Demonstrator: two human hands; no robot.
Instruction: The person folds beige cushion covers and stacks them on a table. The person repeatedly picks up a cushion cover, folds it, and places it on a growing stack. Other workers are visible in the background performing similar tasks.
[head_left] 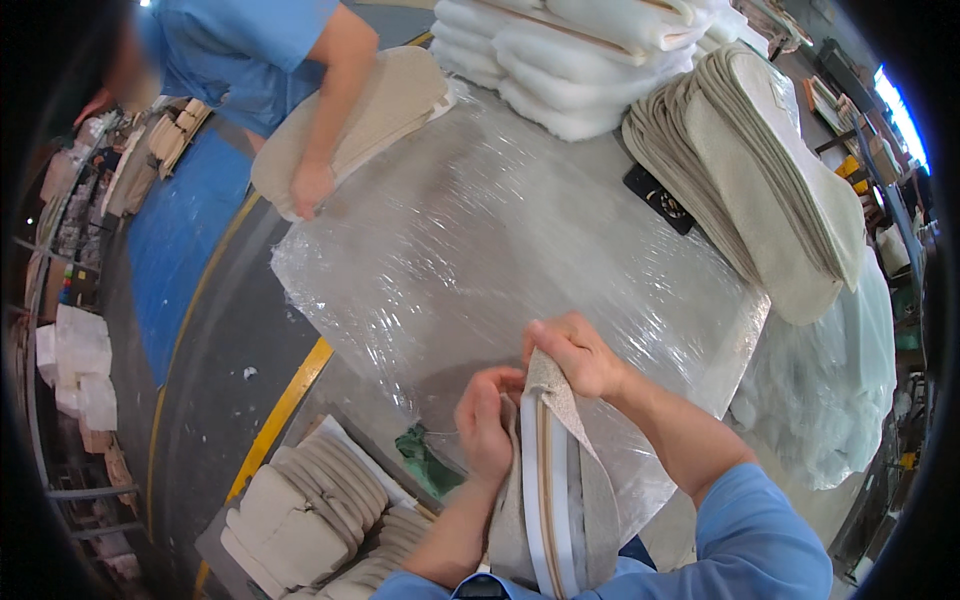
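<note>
A beige woven fabric cover (602,508) with a long zipper on white tape (546,470) runs from my body up to my hands, its narrow end pointing away from me. My right hand (578,352) is closed over the far end of this cover, pinching the fabric between thumb and fingers. On the left edge, my left hand (487,422) has its fingers curled against the cloth; its fingertips are partly hidden behind the cover. Both hands are above the near part of a table wrapped in clear plastic film (500,230).
Folded beige covers (745,170) are piled at the right, beside a black flat object (658,199). White padding (570,70) is stacked at the far side. A co-worker's hand (312,188) rests on beige pieces (380,110). More folded covers (300,510) lie lower left, near green plastic (425,462).
</note>
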